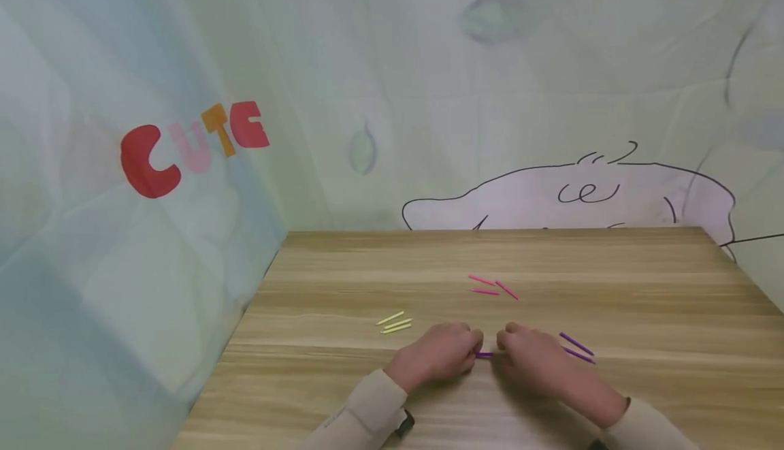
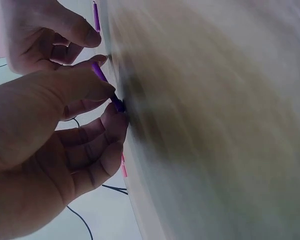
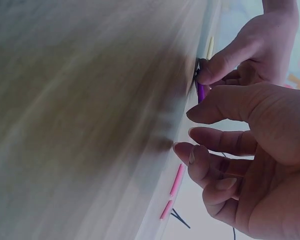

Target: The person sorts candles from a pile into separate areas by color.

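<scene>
Thumb and fingers of my left hand [image 1: 442, 352] pinch a short, thin purple stick [image 1: 484, 355] low over the wooden table. In the left wrist view this purple stick [image 2: 105, 81] slants across the thumb, its dark lower end at the fingertips. My right hand [image 1: 534, 360] is just to the right of it. From the right wrist view, the right hand [image 3: 240, 145] has its thumb and forefinger apart with nothing between them. Its thumb tip overlaps the purple stick [image 3: 200, 94] there. Two more purple sticks [image 1: 577, 344] lie beside the right hand.
Three pink sticks [image 1: 486, 292] lie farther back on the wooden table [image 1: 343, 266]. A group of three pale yellow sticks [image 1: 397, 324] lies left of the hands. Behind the table's far edge hangs a printed cloth [image 1: 331, 96], with another along the left side.
</scene>
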`<state>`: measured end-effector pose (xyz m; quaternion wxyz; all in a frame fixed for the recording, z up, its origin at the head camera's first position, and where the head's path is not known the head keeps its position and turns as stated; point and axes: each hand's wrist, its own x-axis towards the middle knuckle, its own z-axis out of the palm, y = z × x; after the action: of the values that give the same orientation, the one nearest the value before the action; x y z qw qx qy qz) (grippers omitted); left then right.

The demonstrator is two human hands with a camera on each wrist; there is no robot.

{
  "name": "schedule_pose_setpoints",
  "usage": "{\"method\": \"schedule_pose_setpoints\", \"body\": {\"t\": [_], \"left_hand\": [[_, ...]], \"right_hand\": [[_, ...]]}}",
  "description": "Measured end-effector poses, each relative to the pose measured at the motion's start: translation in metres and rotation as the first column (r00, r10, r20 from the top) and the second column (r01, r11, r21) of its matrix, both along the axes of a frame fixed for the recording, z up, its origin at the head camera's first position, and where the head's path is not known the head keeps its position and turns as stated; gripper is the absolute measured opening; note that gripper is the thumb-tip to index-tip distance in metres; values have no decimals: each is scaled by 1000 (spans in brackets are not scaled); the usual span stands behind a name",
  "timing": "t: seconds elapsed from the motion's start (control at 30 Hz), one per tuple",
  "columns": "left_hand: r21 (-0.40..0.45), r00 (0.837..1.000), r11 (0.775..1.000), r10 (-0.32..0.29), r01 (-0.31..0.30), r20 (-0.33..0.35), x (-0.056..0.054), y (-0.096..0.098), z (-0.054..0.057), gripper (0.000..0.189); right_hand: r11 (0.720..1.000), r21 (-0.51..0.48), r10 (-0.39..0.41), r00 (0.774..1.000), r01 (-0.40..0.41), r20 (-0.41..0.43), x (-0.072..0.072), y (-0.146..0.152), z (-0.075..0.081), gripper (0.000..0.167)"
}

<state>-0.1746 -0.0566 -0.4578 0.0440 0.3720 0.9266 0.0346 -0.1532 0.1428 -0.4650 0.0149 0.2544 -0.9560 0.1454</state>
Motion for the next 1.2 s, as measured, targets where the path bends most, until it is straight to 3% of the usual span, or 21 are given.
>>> {"method": "schedule_pose_setpoints", "body": {"t": [0.37, 0.63, 1.2], "left_hand": [[28, 1000, 1000, 8, -8, 21, 0, 0, 1, 3], [67, 1000, 998, -16, 16, 6, -1, -3, -1, 9], [58, 1000, 998, -28, 29, -6, 0, -3, -1, 11]], "right_hand": [[998, -28, 62, 996, -64, -63, 2, -5, 0, 9], [1000, -15, 26, 997, -27, -67, 2, -7, 1, 11], [999, -22, 43, 987, -47, -155, 1, -10, -4, 16]]}}
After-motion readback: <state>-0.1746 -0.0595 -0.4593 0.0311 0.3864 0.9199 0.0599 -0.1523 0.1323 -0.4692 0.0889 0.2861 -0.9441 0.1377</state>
